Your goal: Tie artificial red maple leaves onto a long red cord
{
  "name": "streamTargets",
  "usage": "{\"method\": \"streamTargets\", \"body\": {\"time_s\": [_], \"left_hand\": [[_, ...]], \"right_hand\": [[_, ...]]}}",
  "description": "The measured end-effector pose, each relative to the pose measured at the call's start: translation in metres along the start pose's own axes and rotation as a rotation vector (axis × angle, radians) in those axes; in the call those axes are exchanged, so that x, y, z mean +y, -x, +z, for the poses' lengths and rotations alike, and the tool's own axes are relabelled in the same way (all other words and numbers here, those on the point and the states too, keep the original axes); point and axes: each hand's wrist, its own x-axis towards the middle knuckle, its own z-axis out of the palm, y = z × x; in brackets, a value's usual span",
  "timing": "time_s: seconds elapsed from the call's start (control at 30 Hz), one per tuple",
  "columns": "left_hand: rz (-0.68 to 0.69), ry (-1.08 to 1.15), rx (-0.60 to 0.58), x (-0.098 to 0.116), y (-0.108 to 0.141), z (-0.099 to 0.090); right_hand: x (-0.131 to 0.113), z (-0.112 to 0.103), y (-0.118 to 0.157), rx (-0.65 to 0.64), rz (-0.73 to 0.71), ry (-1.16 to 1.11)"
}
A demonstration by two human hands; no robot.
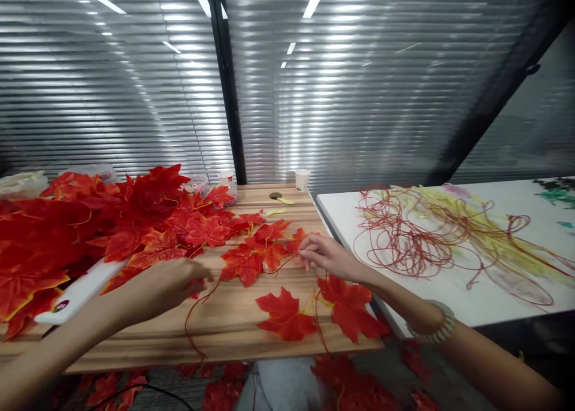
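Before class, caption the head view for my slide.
Left hand and right hand among red leaves over a wooden table, tangled cord on the white table alongside.

2 hands: left hand, right hand. 1 bracelet. 2 tables: wood table, white table. 2 cups. 1 hole, wood table. 2 yellow scraps, same table. Leaves: 2 at front right of wood table; middle group roughly 4, overlapping; left pile too layered to count; several more on floor, blurred. Cord: 1 big tangle on white table, strand count unreadable. Yellow strips there: many, no exact number. Green bits: several, overlapping. 2 black posts. 1 black cable, floor.
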Motion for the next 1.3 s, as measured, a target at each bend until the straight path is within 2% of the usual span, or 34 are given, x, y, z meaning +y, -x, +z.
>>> {"method": "streamTargets", "body": {"time_s": [0.03, 0.07, 0.13, 0.23, 0.3, 0.37, 0.5, 0.63, 0.77, 0.97, 1.13, 1.3], "left_hand": [[0.073, -0.087, -0.126, 0.004, -0.019, 0.012], [0.124, -0.137, -0.139, 0.006, -0.038, 0.024], [0.172, -0.123, -0.041, 0.008, -0.076, 0.051], [0.159, 0.101, 0.05, 0.001, -0.115, 0.085], [0.134, 0.143, 0.105, -0.008, -0.126, 0.101], [0.109, 0.177, 0.157, -0.017, -0.129, 0.11], [0.093, 0.229, 0.169, -0.03, -0.123, 0.117], [0.104, 0.248, 0.132, -0.032, -0.121, 0.12], [0.073, 0.269, 0.139, -0.029, -0.123, 0.122], [-0.004, 0.378, 0.132, -0.027, -0.123, 0.121], [-0.115, 0.696, 0.152, -0.029, -0.123, 0.121], [-0.184, 0.932, 0.141, -0.025, -0.12, 0.117]], "right_hand": [[0.001, 0.002, -0.001, 0.029, 0.002, 0.018], [0.002, 0.005, -0.005, 0.055, 0.009, 0.034], [0.003, 0.013, -0.016, 0.109, 0.03, 0.065], [0.006, 0.028, -0.04, 0.195, 0.038, 0.135], [0.007, 0.039, -0.055, 0.234, 0.053, 0.115], [0.01, 0.049, -0.066, 0.26, 0.065, -0.001], [0.019, 0.067, -0.075, 0.345, 0.032, -0.174], [0.032, 0.078, -0.073, 0.429, -0.057, -0.066], [0.038, 0.078, -0.069, 0.443, -0.088, 0.014], [0.036, 0.074, -0.067, 0.423, -0.036, -0.057], [0.037, 0.074, -0.067, 0.367, -0.003, -0.196], [0.037, 0.072, -0.065, 0.354, 0.1, -0.411]]}}
